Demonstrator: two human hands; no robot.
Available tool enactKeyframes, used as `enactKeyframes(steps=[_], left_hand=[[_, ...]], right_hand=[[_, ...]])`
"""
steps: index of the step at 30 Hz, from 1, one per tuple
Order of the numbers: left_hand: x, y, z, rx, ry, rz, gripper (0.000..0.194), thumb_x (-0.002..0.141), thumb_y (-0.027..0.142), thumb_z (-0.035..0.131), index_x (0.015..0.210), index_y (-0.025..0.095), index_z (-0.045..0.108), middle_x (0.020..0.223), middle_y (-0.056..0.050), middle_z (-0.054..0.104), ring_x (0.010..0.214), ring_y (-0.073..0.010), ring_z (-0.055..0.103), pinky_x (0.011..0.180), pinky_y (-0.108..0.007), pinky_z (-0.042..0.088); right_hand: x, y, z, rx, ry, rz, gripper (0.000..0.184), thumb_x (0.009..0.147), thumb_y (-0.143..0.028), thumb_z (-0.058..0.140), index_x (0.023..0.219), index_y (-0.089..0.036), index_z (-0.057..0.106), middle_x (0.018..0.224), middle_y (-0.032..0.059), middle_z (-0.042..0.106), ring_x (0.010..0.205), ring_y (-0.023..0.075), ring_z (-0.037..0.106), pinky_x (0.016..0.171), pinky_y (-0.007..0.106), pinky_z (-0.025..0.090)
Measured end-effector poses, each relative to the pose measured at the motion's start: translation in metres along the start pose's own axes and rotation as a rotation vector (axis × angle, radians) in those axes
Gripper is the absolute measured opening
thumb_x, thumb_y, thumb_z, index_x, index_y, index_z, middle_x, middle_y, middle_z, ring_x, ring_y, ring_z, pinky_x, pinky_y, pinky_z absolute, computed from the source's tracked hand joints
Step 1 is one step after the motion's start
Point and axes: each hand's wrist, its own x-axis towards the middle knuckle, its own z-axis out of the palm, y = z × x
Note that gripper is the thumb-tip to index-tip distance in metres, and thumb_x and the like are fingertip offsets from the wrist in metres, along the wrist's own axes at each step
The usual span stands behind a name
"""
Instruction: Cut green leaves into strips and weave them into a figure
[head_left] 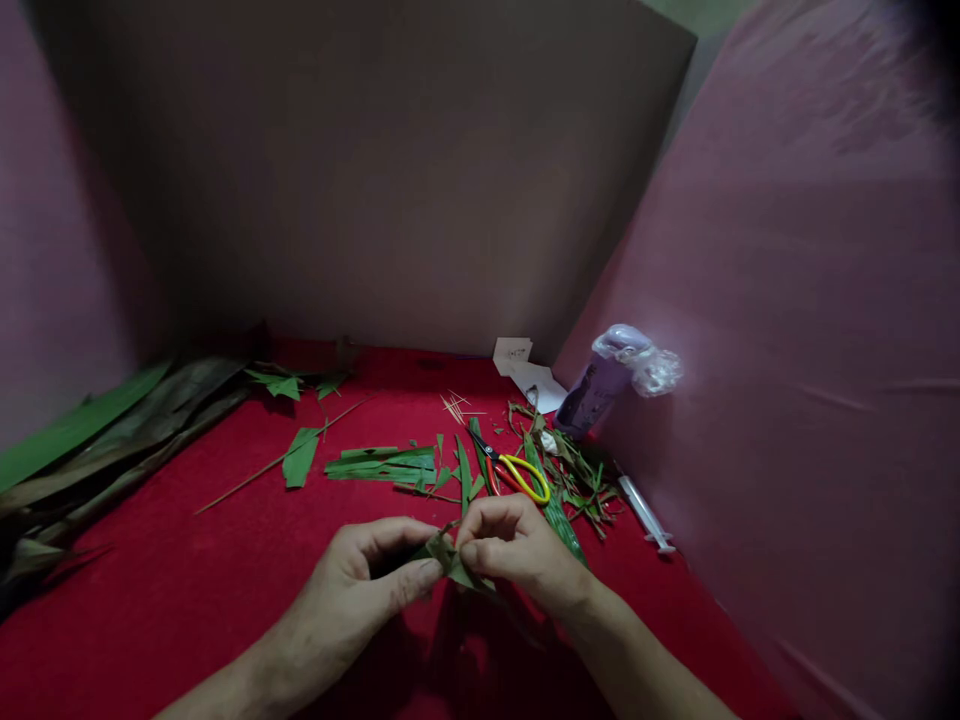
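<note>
Between my two hands is a small folded piece of leaf (459,568), dull green with a brownish tinge. My left hand (375,580) pinches its left side between thumb and fingers. At its upper right edge, my right hand (514,550) has thumb and index finger pressed together on the leaf; whether a small pick is in that pinch cannot be made out. Just beyond my right hand lie scissors (517,478) with one yellow and one red handle loop. Several thin toothpicks (454,408) lie past the scissors' tips.
Cut green leaf strips (382,464) lie on the red cloth (247,580). Long leaves (112,430) are piled at left, near a thin stick (259,474). At right are leaf scraps (585,480), a syringe (645,515), a purple plastic-topped cup (596,395) and white paper (536,385).
</note>
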Motion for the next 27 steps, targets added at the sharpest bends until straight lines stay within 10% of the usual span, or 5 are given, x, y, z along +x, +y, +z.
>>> enactKeyframes(steps=[27], left_hand=[[0.001,-0.011,-0.004,-0.014,0.254,0.009,0.019,0.068,0.029,0.073,0.087,0.024,0.074,0.068,0.002,0.069,0.062,-0.0116,0.054,0.058,-0.018,0.044]], right_hand=[[-0.005,-0.006,-0.001,-0.395,0.018,-0.168,0.011,0.077,-0.024,0.062,0.071,-0.015,0.062,0.064,-0.0027,0.051,0.062,0.0102,0.041,0.059,0.022,0.033]])
